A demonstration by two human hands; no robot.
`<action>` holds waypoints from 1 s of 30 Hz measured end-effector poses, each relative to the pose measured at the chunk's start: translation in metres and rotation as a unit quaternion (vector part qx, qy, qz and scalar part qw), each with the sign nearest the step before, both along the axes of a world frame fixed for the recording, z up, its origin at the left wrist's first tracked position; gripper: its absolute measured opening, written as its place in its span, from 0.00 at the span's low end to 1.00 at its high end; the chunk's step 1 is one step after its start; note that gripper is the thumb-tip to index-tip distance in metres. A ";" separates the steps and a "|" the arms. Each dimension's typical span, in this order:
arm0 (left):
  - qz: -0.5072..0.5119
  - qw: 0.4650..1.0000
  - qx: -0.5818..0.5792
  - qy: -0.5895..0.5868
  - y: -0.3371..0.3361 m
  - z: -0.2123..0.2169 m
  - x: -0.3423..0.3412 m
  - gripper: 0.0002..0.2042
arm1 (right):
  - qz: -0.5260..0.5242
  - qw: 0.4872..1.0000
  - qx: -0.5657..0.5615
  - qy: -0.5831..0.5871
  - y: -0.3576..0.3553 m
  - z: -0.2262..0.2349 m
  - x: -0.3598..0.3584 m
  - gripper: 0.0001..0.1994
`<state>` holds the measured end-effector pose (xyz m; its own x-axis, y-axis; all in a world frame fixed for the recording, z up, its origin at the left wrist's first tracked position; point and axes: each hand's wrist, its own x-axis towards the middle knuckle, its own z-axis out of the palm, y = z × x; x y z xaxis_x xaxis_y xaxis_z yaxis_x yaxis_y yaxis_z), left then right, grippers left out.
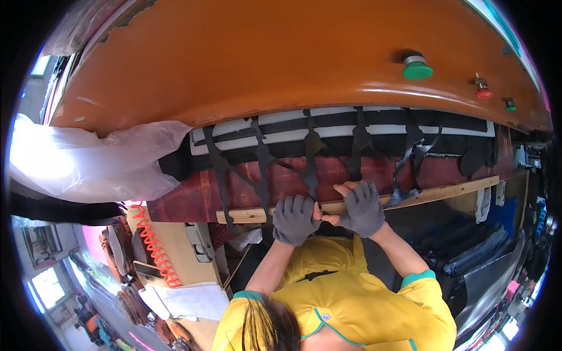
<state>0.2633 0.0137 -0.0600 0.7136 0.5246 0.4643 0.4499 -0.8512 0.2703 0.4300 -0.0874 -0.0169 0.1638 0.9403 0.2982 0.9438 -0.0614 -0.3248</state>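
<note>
A black sheet of thin material with large cut-outs (310, 149) hangs in narrow, webbed strips over a dark red board (257, 169). One of these strips runs down to where my hands meet at the wooden batten (421, 196) along the board's near edge. My left hand (294, 219), in a grey fingerless glove, is closed with its thumb beside the strip's end. Close by on the right, my right hand (363, 212), gloved alike, is closed too, its thumb pointing at the left one. Between the thumbs a bit of black strip shows; the rest is hidden by the fingers.
A large orange machine panel (246, 58) with a green button (417, 69) and a red button (483, 92) overhangs the far side. Clear plastic sheeting (105, 158) lies left. Below it are a coiled orange hose (153, 245), a phone (148, 269) and papers (196, 301).
</note>
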 end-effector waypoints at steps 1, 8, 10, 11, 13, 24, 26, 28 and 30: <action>0.000 1.000 -0.010 0.012 0.000 0.000 0.000 0.08 | 0.016 1.000 -0.024 -0.003 -0.003 -0.006 -0.001 0.28; 0.027 0.999 -0.042 0.015 0.000 0.008 0.001 0.08 | 0.009 1.000 -0.006 -0.016 -0.001 -0.018 -0.004 0.18; 0.034 0.996 -0.082 0.015 -0.001 0.011 0.001 0.09 | -0.013 1.000 -0.007 0.008 0.001 -0.016 -0.008 0.18; 0.029 0.996 -0.088 0.002 -0.002 0.012 0.000 0.09 | -0.018 1.000 0.004 -0.005 0.000 -0.016 -0.010 0.18; 0.028 0.993 -0.113 -0.008 -0.006 0.015 -0.005 0.09 | -0.033 0.999 0.002 -0.024 -0.004 -0.016 -0.016 0.17; 0.167 0.979 -0.062 -0.094 0.001 0.052 -0.014 0.28 | -0.074 0.984 0.124 0.106 -0.002 0.027 -0.045 0.22; 0.171 0.976 -0.070 -0.115 0.036 0.053 -0.001 0.38 | -0.082 0.982 0.150 0.075 0.044 0.038 -0.032 0.34; 0.177 0.976 -0.073 -0.101 0.055 0.052 0.004 0.41 | -0.068 0.991 0.113 0.036 0.089 0.042 -0.027 0.42; 0.169 0.980 -0.063 -0.078 0.056 0.049 -0.002 0.40 | -0.042 0.997 0.061 -0.010 0.116 0.041 -0.031 0.49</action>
<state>0.2611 0.0693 -0.0109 0.4147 0.7793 0.4698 0.6454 -0.6159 0.4518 0.3994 0.0285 0.0244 0.2336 0.8803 0.4129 0.9431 -0.1019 -0.3165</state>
